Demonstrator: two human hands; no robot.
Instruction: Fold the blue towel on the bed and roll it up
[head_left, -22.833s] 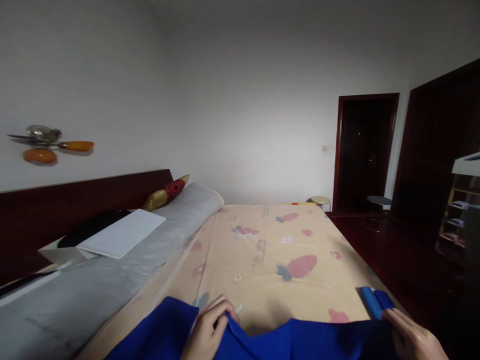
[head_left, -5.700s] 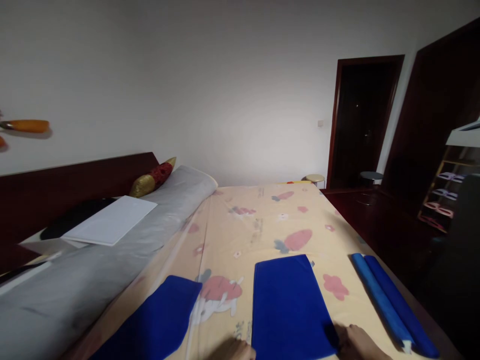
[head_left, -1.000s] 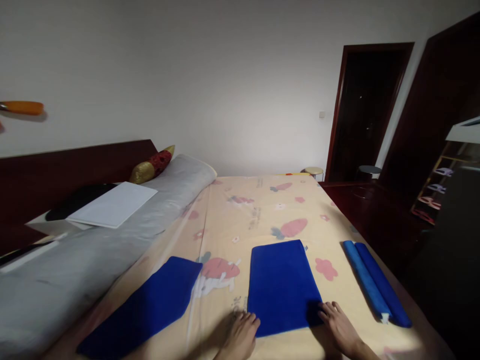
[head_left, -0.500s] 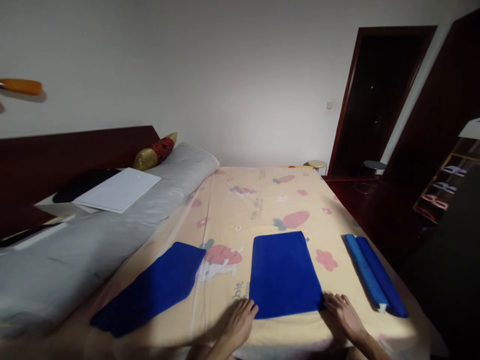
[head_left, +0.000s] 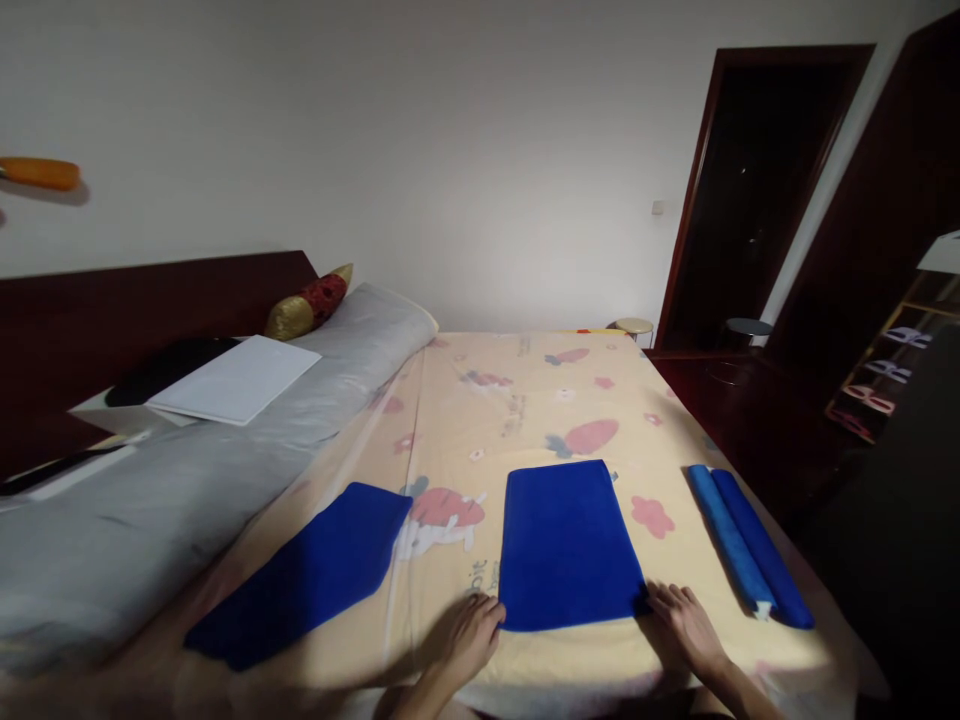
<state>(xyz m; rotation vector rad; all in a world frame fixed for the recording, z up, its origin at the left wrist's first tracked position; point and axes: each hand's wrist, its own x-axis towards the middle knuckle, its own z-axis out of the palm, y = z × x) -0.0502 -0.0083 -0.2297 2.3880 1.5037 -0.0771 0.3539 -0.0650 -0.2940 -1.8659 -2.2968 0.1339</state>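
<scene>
Head | left hand (head_left: 466, 640) and right hand (head_left: 686, 630) flat, released, touching folded towel (head_left: 568, 545) near corners | position barely changed

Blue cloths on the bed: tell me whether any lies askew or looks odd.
The left cloth lies slanted across the sheet, unlike the folded middle cloth, which lies square between the left hand and right hand. The rolled cloth sits close to the sheet's right edge.

LIGHT: dim, uneven; brightest on white wall (head_left: 480, 200) and on a patch of bed sheet (head_left: 795, 655) lower right | SHADOW: doorway (head_left: 757, 200) and right edge near black; soft shadow beside left hand (head_left: 465, 635) | OPTICS: wide-angle, verticals lean, corners stretched | FOCUS: soft, lower edge smeared
</scene>
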